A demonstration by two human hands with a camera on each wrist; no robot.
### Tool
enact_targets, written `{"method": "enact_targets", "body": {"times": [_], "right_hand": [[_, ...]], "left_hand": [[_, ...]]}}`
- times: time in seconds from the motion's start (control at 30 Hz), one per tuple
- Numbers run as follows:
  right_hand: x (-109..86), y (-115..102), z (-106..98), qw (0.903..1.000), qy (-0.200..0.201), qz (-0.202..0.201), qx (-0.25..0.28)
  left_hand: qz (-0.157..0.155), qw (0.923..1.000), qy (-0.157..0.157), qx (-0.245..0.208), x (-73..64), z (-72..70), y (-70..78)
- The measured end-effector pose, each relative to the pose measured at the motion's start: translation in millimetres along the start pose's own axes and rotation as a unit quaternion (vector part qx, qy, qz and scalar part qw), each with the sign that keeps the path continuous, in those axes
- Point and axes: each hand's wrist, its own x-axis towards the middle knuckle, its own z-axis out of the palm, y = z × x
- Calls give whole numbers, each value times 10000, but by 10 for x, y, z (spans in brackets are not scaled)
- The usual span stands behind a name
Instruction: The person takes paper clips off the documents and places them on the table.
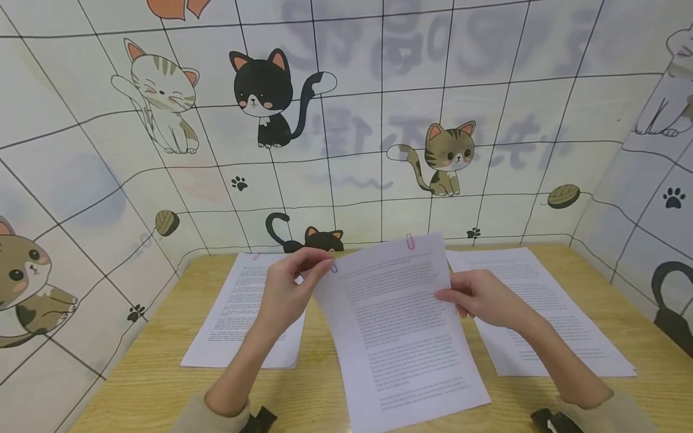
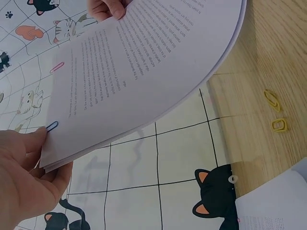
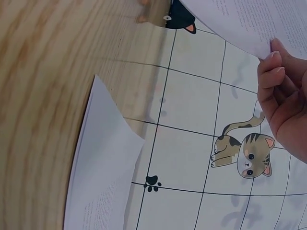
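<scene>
A thin stack of printed sheets (image 1: 400, 325) is held up off the table, tilted, between both hands. My left hand (image 1: 289, 285) pinches its top left corner between thumb and fingers, right beside a blue paper clip (image 2: 52, 126). A pink paper clip (image 1: 409, 242) sits farther along the same top edge. With thumb and fingers, my right hand (image 1: 482, 296) pinches the right edge of the sheets, somewhat below the top. In the left wrist view the stack bows, and its layered edges show.
Another printed stack with a pink clip (image 1: 257, 257) lies on the wooden table (image 1: 146, 391) at left; a further stack (image 1: 541, 313) lies at right. Two yellow paper clips (image 2: 272, 100) rest between them. A cat-patterned wall covering (image 1: 357, 150) stands behind the table.
</scene>
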Motion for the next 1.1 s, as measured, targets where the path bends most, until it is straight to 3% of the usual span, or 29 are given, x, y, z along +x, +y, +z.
{"method": "enact_targets", "body": {"times": [0.3,0.7,1.0,1.1], "right_hand": [[-6,-26,-13,10000,-2,4,-7],[-17,9,-34,9996,125,75,-224],[-7,18,-60,9994,216,72,-250],[-12,25,-73,9994,220,125,-218]], "left_hand": [[-74,9995,264,-143,-7,21,24],[-486,9898,879,-1007,30,-62,49],[-195,9935,923,-637,42,-95,25],[-223,9936,935,-599,46,-95,22]]}}
